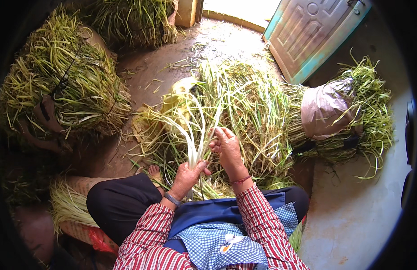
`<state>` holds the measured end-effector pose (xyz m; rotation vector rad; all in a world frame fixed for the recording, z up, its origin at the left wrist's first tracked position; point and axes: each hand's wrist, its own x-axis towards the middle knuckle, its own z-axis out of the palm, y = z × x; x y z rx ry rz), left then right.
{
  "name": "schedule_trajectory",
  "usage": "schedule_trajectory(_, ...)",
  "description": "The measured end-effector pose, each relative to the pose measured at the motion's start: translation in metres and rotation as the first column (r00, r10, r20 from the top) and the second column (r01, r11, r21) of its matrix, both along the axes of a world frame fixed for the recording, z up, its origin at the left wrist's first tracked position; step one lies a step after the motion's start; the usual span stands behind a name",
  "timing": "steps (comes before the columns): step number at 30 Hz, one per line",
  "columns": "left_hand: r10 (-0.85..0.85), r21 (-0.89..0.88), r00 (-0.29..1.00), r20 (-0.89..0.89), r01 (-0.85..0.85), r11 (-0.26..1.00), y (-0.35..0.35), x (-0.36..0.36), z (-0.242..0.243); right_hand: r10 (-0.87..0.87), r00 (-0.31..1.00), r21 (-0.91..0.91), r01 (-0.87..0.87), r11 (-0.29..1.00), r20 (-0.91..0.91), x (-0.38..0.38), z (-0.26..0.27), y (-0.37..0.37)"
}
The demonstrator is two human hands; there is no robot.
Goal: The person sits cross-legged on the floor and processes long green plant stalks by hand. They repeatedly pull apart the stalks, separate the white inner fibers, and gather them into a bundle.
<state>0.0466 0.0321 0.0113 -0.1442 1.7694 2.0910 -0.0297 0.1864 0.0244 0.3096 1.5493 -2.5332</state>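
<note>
My left hand (189, 177) is closed around a bunch of long stalks with pale white lower parts (194, 153) and yellow-green leaves that fan out away from me. Just to its right and a bit higher, my right hand (225, 145) pinches a thin stalk between thumb and fingers beside the bunch. Beneath and beyond both hands lies a large heap of similar green and dry leafy stalks (255, 114). A yellowish plastic bag (181, 91) sits at the heap's left side.
A big tied bundle of leafy stalks (70, 77) stands at left, another (130, 20) behind it. On the right lies a bundle wrapped in pinkish cloth (325, 108). Pale trimmed stalks (68, 202) rest by my left knee. An open door (316, 37) stands at the back right.
</note>
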Motion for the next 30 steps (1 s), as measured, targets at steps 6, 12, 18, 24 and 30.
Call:
schedule_trajectory(6,0.138,0.182,0.987,0.085,-0.152,0.972,-0.019,-0.012,0.006,0.570,0.812,0.133,-0.583,0.802,0.121,0.057,0.007,-0.002)
schedule_trajectory(12,0.286,0.193,0.954,0.087,-0.298,0.935,-0.027,-0.018,0.005,0.661,0.750,0.620,-0.529,0.580,0.021,0.110,-0.014,-0.009)
schedule_trajectory(18,0.430,0.178,0.902,0.028,-0.428,0.886,-0.038,-0.019,0.005,0.713,0.689,0.958,-0.272,0.089,0.130,0.148,-0.054,0.018)
schedule_trajectory(24,0.488,0.366,0.873,0.014,-0.459,0.810,-0.060,-0.023,0.023,0.642,0.412,0.737,-0.554,-0.387,0.647,0.154,-0.085,0.032)
schedule_trajectory(30,0.314,0.320,0.939,0.137,-0.343,0.883,-0.051,0.023,0.044,0.573,0.814,0.948,-0.251,0.195,0.098,0.109,-0.072,0.035)
